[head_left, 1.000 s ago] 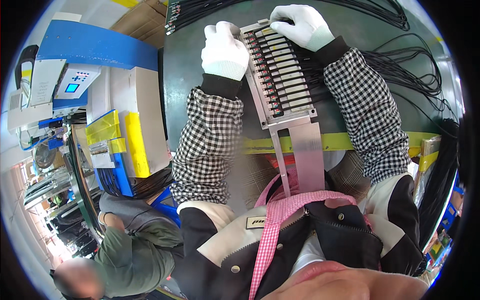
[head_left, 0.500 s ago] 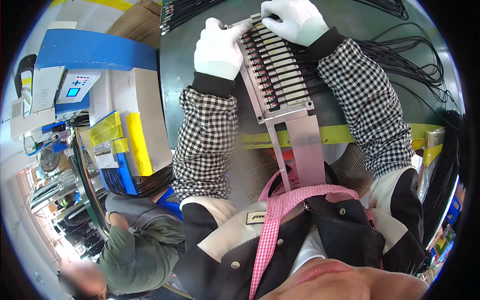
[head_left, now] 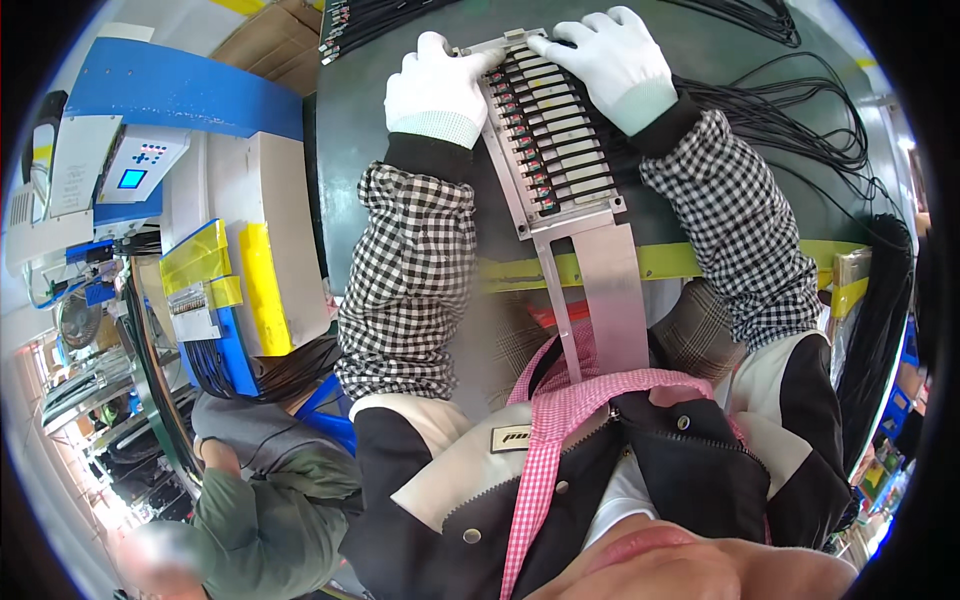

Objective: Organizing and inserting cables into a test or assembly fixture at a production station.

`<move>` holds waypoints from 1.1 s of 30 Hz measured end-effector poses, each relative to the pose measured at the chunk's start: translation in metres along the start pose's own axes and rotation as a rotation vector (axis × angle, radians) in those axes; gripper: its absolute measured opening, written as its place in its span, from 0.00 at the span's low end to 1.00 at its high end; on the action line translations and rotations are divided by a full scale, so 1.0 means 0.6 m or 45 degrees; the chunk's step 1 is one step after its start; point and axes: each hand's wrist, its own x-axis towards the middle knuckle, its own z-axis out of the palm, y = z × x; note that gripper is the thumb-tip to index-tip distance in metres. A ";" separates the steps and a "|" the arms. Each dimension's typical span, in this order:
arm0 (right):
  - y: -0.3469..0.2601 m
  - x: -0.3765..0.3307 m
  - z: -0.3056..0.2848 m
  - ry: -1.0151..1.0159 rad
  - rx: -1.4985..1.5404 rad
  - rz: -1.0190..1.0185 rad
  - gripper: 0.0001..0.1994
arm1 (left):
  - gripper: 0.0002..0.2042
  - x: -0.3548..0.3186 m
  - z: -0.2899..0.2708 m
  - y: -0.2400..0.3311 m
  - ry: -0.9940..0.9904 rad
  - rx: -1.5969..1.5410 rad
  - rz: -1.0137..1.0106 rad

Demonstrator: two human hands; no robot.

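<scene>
A metal fixture (head_left: 565, 225) lies on the dark green table, tilted a little. In its slots sits a row of black cables (head_left: 570, 135), with small connector ends along the left side. My left hand (head_left: 432, 98), in a white glove, is open at the fixture's far left corner; its thumb reaches onto the topmost connector ends. My right hand (head_left: 622, 70), also gloved in white, rests open by the far right corner, fingers apart and thumb tip at the fixture's far end. Neither hand visibly grips a cable.
Loose black cables (head_left: 810, 125) spread over the table's right side; more cables (head_left: 375, 25) lie at the far left. A flat metal plate (head_left: 612, 300) extends from the fixture toward me. Left stands a blue and grey machine (head_left: 190, 95). A co-worker in a green sleeve (head_left: 265, 520) sits lower left.
My right hand has lifted its bent fingers from the top cable and spread them, shifting slightly right. My left hand has stayed nearly in place.
</scene>
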 end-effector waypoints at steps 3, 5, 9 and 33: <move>-0.011 0.005 -0.011 -0.209 -0.454 -0.052 0.16 | 0.17 -0.002 0.000 -0.003 0.012 0.035 0.005; 0.013 -0.018 0.023 -0.314 -0.365 0.031 0.15 | 0.17 0.000 0.001 0.006 0.000 0.018 -0.009; 0.034 -0.035 0.023 -0.399 -0.279 0.103 0.16 | 0.17 0.005 0.009 0.012 0.016 0.008 -0.040; 0.046 -0.072 0.024 0.059 0.230 0.261 0.16 | 0.25 -0.132 -0.030 0.026 0.493 -0.498 0.160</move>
